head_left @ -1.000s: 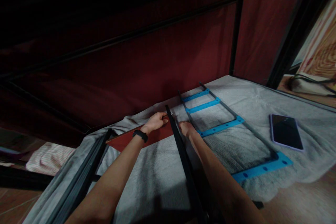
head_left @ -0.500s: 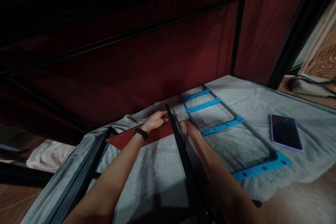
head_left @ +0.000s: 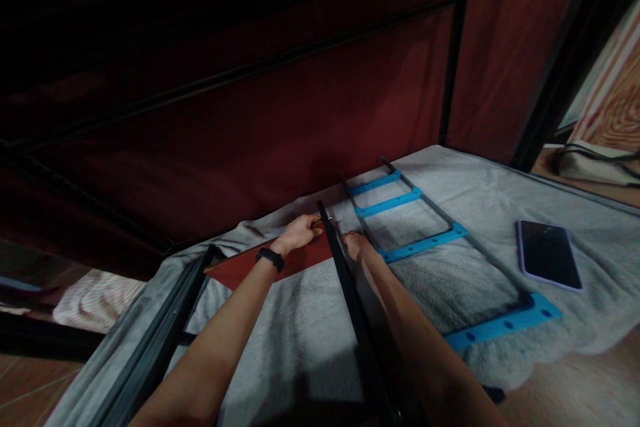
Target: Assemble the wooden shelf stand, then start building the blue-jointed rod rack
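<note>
A long black metal bar [head_left: 350, 293] runs from near the red panel towards me, between my arms. On its left, my left hand [head_left: 299, 233] is closed at the far edge of a reddish-brown board [head_left: 250, 267], fingertips pinched close to the bar; what they pinch is too small to make out. A small shiny metal piece [head_left: 328, 219] sticks out on the bar's right side near its far end. My right hand [head_left: 356, 245] lies just right of the bar with its fingers curled, their tips and anything in them hidden.
A ladder-like frame with blue crosspieces [head_left: 425, 244] lies right on the grey cloth [head_left: 495, 193]. Beyond it rests a phone [head_left: 549, 253]. Dark grey bars [head_left: 160, 333] lie at left. A dark red panel [head_left: 300, 127] stands behind everything.
The whole view has shifted slightly, so things sit a little further right and lower. Both hands keep practically the same places beside the bar.
</note>
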Available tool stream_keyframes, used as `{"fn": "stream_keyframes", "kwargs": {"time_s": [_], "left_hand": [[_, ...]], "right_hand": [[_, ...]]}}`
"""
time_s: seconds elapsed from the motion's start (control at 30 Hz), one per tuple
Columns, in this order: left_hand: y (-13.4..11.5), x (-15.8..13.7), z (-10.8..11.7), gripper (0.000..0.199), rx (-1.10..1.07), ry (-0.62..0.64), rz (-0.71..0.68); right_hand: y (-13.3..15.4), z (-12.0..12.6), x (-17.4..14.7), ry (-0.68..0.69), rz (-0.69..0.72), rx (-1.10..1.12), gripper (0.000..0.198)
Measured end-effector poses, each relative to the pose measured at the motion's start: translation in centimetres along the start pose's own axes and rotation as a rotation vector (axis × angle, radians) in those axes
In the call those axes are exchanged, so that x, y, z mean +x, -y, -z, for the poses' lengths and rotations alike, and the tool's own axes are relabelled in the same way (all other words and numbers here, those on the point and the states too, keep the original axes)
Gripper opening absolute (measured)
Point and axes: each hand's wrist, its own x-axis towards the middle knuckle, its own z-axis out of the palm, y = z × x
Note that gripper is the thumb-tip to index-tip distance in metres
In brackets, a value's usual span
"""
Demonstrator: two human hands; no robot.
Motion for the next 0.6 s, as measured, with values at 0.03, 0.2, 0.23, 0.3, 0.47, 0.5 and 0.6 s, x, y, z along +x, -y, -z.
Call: {"fn": "stream_keyframes", "kwargs": {"time_s": [0.03, 0.2, 0.23, 0.3, 0.47, 0.5, 0.6], "left_hand": [[-0.01, 0.02, 0.00, 0.022, 0.003, 0.000, 0.005], [-0.14, -0.03, 0.06, 0.020, 0.008, 0.005, 0.007], [-0.17, -0.06, 0.07, 0.020, 0.006, 0.002, 0.009], [-0.22, -0.12, 0.08, 0.018, -0.006, -0.003, 0.018], [-0.16, 0.05, 0.20, 0.017, -0.072, 0.032, 0.035], [-0.10, 0.15, 0.19, 0.017, -0.084, 0.053, 0.037], [0.13, 0.42, 0.06, 0.017, -0.087, 0.063, 0.024]], "right_hand": [[0.02, 0.00, 0.00, -0.004, -0.002, 0.001, 0.037], [0.12, 0.05, -0.01, 0.002, -0.025, 0.016, 0.034], [0.15, 0.05, -0.03, 0.003, -0.034, 0.019, 0.032], [0.19, 0.06, -0.08, 0.001, -0.054, 0.029, 0.027], [0.26, 0.23, 0.07, 0.020, -0.171, 0.079, 0.035], [0.34, 0.26, 0.18, 0.038, -0.201, 0.095, 0.034], [0.69, 0.25, 0.53, 0.074, -0.271, 0.156, 0.025]]}}
